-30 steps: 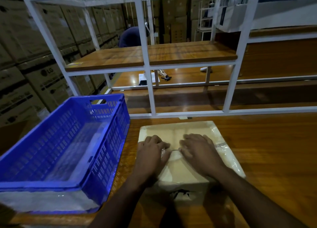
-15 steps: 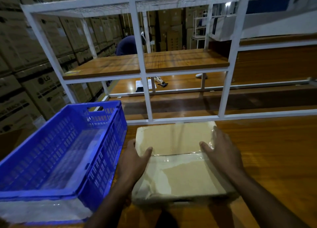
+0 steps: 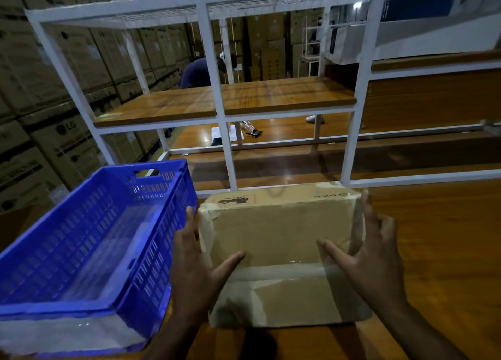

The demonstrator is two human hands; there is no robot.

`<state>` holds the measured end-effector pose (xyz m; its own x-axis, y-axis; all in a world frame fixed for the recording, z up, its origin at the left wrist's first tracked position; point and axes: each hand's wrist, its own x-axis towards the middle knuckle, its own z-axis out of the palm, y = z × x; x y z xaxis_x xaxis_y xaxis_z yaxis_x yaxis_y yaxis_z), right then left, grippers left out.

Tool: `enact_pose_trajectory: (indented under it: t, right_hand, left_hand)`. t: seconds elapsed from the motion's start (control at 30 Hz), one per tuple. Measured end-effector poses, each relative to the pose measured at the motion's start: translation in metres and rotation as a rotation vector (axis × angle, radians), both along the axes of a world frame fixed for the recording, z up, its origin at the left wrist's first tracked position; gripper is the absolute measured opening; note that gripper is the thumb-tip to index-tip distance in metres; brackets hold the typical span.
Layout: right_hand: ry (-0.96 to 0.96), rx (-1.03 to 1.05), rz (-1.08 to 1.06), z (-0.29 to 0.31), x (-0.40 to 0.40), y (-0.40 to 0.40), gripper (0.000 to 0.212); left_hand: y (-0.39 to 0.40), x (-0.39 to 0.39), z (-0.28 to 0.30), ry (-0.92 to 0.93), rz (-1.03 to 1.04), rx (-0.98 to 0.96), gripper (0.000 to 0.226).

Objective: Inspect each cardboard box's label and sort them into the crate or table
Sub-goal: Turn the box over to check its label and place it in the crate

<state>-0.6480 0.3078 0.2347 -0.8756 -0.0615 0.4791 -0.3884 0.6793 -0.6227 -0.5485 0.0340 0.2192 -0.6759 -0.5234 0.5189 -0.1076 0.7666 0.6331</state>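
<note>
My left hand (image 3: 198,273) and right hand (image 3: 371,262) clamp the taped rectangular cardboard box (image 3: 279,240) flat-fingered by its sides, tilted over the glossy wood worktop (image 3: 447,251), beside the blue slotted plastic crate (image 3: 89,251).

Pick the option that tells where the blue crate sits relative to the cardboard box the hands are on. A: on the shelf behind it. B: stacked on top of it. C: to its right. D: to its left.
D: the blue crate stands on the table left of the cardboard box, beside the left hand.
</note>
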Motion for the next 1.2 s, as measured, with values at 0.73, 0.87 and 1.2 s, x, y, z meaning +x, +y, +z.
enact_pose_trajectory:
  t: [0.73, 0.87, 1.2]
  right_hand:
    - [0.271, 0.378, 0.176, 0.010, 0.001, -0.008, 0.051]
    - [0.203, 0.432, 0.285, 0.007, 0.011, -0.029, 0.070]
    - [0.154, 0.371, 0.248, 0.008, 0.015, -0.040, 0.067]
  left_hand:
    - [0.031, -0.007, 0.011, -0.110, -0.114, -0.650, 0.074]
    - [0.037, -0.012, 0.005, -0.165, -0.181, -0.610, 0.075]
    - [0.040, -0.015, 0.014, -0.143, -0.193, -0.549, 0.071]
